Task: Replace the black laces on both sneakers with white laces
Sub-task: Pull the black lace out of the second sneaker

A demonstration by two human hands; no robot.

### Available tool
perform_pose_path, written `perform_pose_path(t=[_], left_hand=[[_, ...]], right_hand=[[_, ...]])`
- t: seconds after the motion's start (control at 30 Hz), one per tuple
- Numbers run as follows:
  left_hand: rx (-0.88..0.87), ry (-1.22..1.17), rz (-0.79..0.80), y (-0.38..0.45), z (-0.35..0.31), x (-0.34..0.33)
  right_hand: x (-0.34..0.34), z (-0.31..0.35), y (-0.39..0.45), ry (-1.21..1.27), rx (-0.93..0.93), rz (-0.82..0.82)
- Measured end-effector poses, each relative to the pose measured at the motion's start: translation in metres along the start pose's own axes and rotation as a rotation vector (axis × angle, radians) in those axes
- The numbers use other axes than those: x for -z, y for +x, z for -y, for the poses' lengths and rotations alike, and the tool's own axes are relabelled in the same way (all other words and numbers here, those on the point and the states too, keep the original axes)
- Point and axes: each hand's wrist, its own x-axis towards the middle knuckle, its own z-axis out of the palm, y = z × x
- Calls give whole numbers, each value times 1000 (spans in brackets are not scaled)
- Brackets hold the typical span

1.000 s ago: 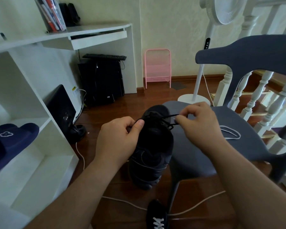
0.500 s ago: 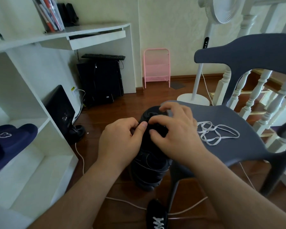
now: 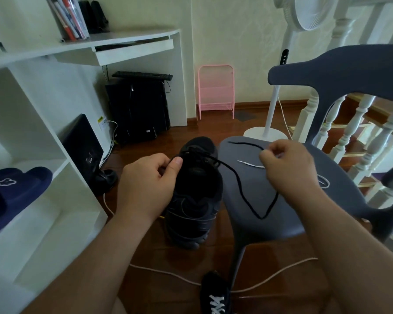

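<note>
Head cam: left hand (image 3: 149, 184) grips the black sneaker (image 3: 194, 196) on the floor by its collar, thumb curled over the edge. Right hand (image 3: 286, 168) pinches the black lace (image 3: 241, 186), looping across the grey chair (image 3: 256, 214) seat. White lace (image 3: 251, 164) peeks out just beside the right hand; second sneaker (image 3: 214, 295), white-laced, sits near bottom.

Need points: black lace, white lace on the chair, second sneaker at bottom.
black lace (image 3: 241, 189), head view, on the strand sagging over the chair seat.
white lace (image 3: 251, 163), head view, on the loose end near its tip.
second sneaker (image 3: 213, 288), head view, on its black upper above the white lacing.
</note>
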Motion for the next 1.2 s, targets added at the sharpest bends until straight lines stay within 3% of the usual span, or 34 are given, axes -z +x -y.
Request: perform_pose_path(t=[0.13,0.23,0.37,0.5,0.7,0.8,0.87,1.0,1.1,1.2], left_hand=[[0,17,-6,0,3,-3],[5,26,-11,0,1,-6],[10,0,-19,-1,-2,-8],[-68,-2,-22,-5,-5,-9],[-180,-16,-7,-7,-6,-8],[-3,-166,206,-8,-8,-11],[-36,-125,284,-9,-10,-15],[-128,-69,156,-12,-22,-16],[-204,-240,135,-11,-22,-9],[-108,-688,239,-8,-22,-3]], right_hand=[[-2,2,-4,-9,-2,-7],[-6,19,-20,9,200,-43],[-25,36,-48,-116,307,259],[-40,29,-46,-190,230,330],[-34,24,-38,-81,220,204],[-29,27,-41,-26,262,116],[-31,31,-50,-64,338,92],[-36,36,-59,-87,439,65],[-34,34,-55,-75,421,52],[-28,31,-51,-70,423,25]])
